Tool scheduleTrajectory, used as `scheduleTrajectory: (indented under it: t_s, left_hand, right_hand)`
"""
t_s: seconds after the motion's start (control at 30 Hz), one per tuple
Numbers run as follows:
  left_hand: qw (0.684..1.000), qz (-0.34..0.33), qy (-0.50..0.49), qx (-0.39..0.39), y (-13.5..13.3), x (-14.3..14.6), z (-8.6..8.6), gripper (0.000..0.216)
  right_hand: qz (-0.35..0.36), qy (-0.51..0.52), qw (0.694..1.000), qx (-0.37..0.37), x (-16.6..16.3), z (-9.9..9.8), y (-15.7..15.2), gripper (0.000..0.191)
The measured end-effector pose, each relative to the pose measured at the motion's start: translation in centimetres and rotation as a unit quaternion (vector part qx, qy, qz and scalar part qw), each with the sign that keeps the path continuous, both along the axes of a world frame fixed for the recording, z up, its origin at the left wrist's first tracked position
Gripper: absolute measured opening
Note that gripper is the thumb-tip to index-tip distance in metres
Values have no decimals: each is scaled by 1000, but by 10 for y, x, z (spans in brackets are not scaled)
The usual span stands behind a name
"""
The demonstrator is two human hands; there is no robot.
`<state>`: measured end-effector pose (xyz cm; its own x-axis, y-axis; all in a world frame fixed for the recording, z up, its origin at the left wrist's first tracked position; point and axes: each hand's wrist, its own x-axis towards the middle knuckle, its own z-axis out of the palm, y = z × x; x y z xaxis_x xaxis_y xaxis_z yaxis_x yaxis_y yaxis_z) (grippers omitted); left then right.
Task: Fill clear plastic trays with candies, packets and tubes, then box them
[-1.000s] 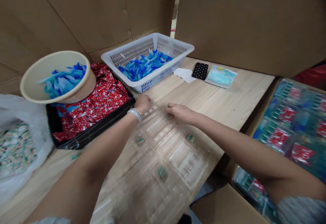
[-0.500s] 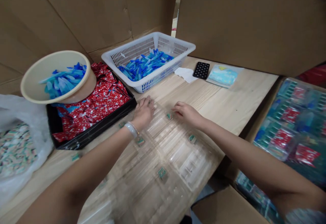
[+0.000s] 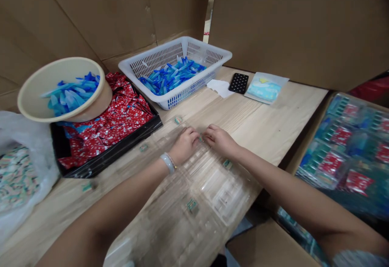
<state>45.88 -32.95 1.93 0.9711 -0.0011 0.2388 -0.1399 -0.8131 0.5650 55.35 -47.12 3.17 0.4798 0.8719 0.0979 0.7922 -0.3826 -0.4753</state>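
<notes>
Clear plastic blister trays (image 3: pixel 225 198) lie spread over the wooden table, and small green-and-cream pieces (image 3: pixel 192 205) sit on several of them. My left hand (image 3: pixel 186 145), with a pale bangle at the wrist, is over the far trays with its fingers curled together. Just to its right is my right hand (image 3: pixel 219 140), thumb and fingers pinched. Between the two sets of fingertips shows a bit of a green piece (image 3: pixel 201 139); whether either hand grips it is hidden. Another such piece (image 3: pixel 178 119) lies beyond my left hand.
A white basket (image 3: pixel 173 104) and a cream bowl (image 3: pixel 105 101) hold blue plastic pieces. Red printed packets (image 3: pixel 121 109) fill a black tray (image 3: pixel 115 159). At left is a bag (image 3: pixel 45 153) of striped pieces. A box of filled packs (image 3: pixel 331 161) stands right; a dotted black phone (image 3: pixel 238 83) lies behind.
My left hand has moved right and slightly nearer, uncovering a green piece behind it. My right hand has stayed nearly in place, and the two hands are now almost touching.
</notes>
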Motion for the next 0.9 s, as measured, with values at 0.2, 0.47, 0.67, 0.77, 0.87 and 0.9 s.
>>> scheduleTrajectory:
  t_s: [0.2,0.47,0.67,0.77,0.87,0.9]
  left_hand:
    - [999,17,9,-25,0,1,0,14]
    - [999,7,14,-43,4,3,-2,11]
    - [998,6,19,-63,4,3,1,9]
    - [998,7,14,-58,5,2,1,9]
    - [998,5,12,-58,6,1,1,9]
    - [998,5,12,-60,6,1,1,8]
  right_hand:
    - [38,4,999,-36,4,3,6,18]
    - [81,29,993,-84,14,9,13,12]
    - [108,51,987,-104,19,16,15,10]
    - [117,72,987,-85,21,18,9,12]
    - [116,73,988,-78,24,19,5,14]
    - [115,73,988,-77,25,19,5,14]
